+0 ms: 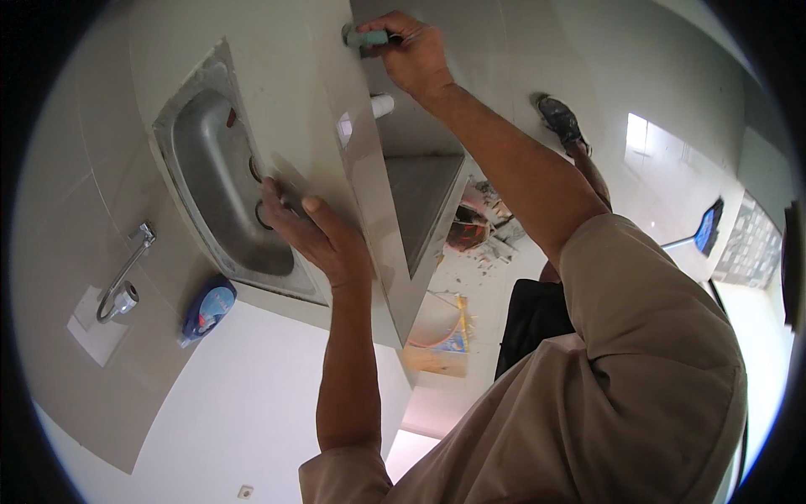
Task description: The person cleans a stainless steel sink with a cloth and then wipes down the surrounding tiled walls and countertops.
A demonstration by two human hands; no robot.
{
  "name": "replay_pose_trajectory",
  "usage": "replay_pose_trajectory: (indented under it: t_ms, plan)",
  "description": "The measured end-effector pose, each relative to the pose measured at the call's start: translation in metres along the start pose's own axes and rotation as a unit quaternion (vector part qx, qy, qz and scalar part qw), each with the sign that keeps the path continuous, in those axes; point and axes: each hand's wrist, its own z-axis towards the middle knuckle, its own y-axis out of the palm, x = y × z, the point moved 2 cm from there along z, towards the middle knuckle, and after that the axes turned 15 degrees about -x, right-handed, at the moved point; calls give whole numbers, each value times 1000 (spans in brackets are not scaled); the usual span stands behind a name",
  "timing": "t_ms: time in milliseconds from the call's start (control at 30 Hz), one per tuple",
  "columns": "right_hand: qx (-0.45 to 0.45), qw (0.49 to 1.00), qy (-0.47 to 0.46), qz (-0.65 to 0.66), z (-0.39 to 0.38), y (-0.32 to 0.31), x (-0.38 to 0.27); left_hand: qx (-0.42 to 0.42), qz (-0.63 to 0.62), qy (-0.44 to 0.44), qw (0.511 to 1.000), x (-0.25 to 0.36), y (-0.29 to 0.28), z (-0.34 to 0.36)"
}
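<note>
I see my right hand [413, 52] at the far top of the view, fist closed round a small pale-green tool handle [366, 38]. The handle's long axis runs left to right, its rounded free end pointing left, and that end sits against the front edge of the tiled counter [332, 80]; what the tool's working end is I cannot tell, my fingers hide it. My left hand [315, 235] lies flat and spread wide, holding nothing, palm pressed on the counter's rim just right of the stainless steel sink [214, 181], fingertips reaching over the basin's edge.

The sink is a rounded rectangular basin, dull brushed metal, set in glossy beige tile, with round holes showing near my fingers. Left of it a chrome tap [126, 277] stands out from the tiled wall, and a blue bottle [208, 309] lies just beside the sink's near corner. Under the counter, a short white pipe stub [382, 105] projects. Rubble [491, 231] lies on the glossy floor to the right.
</note>
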Motion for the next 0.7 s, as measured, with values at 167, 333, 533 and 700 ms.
replay_pose_trajectory:
  t_ms: [167,333,533,700]
  plan:
    - [-45,999,9,-25,-101,27,-11,7,-26,-10,1000,-2,0,-6]
    - [-94,995,36,15,-188,41,-12,40,-26,25,999,1,2,-5]
    - [-138,990,18,-10,-270,58,-28,-6,-65,16,998,-5,-1,-7]
    - [-169,985,11,-27,-304,61,-32,4,-29,26,999,-5,1,-5]
